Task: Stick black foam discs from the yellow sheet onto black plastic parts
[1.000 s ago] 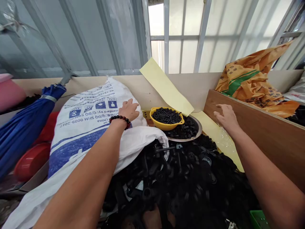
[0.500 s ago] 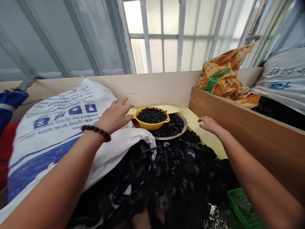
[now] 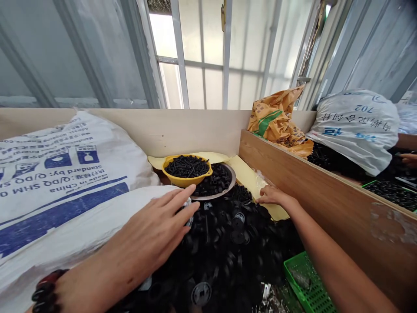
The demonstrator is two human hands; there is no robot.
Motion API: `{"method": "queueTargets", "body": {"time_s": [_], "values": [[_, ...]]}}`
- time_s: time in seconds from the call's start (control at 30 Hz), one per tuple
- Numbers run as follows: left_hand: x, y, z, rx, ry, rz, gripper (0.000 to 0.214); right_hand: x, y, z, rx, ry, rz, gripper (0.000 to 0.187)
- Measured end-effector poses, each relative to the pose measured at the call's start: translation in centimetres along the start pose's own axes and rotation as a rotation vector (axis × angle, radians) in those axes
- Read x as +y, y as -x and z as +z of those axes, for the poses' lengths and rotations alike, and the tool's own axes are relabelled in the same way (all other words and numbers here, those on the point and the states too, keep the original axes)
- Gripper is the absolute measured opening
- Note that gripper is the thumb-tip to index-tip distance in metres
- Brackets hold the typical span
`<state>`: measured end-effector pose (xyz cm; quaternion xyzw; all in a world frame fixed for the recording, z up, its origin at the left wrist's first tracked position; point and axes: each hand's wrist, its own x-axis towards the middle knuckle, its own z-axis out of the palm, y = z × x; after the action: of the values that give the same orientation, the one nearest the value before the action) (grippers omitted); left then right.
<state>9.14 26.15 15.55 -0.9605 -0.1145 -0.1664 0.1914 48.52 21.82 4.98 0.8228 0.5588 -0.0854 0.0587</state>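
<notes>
Left hand (image 3: 143, 237) and right hand (image 3: 275, 195) open at a heap of black plastic parts (image 3: 221, 256).

A beaded bracelet (image 3: 47, 293) circles the near left wrist; the left fingers (image 3: 180, 203) spread wide at the heap's far edge, beside a white sack (image 3: 65, 174), gripping nothing. The right fingers (image 3: 265, 196) curve slightly, open and empty, at the heap's far edge. A green basket (image 3: 306, 282) sits near right. Just past the left fingertips, a yellow bowl (image 3: 169, 171) of black screws overlaps a metal plate (image 3: 224, 193) of black parts, on a yellow sheet (image 3: 250, 182). A wooden board (image 3: 325, 195) stands right; beyond it lie an orange sack (image 3: 276, 121), another white sack (image 3: 355, 126), and another person's hand (image 3: 409, 159).
</notes>
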Motion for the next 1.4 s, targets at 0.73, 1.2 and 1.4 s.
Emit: {"method": "queueTargets", "body": {"time_s": [0.73, 1.2, 1.4], "values": [[3.0, 2.0, 2.2, -0.003, 0.062, 0.057, 0.035, 1.3, 5.6, 0.1, -0.271, -0.128, -0.061, 0.025], [4.7, 1.9, 2.1, -0.006, 0.068, 0.041, 0.031, 1.4, 5.7, 0.3, -0.300, -0.208, -0.058, 0.024], [5.2, 2.2, 2.0, -0.062, 0.111, 0.011, 0.032, 2.0, 5.7, 0.6, -0.266, -0.245, -0.086, 0.024]]}}
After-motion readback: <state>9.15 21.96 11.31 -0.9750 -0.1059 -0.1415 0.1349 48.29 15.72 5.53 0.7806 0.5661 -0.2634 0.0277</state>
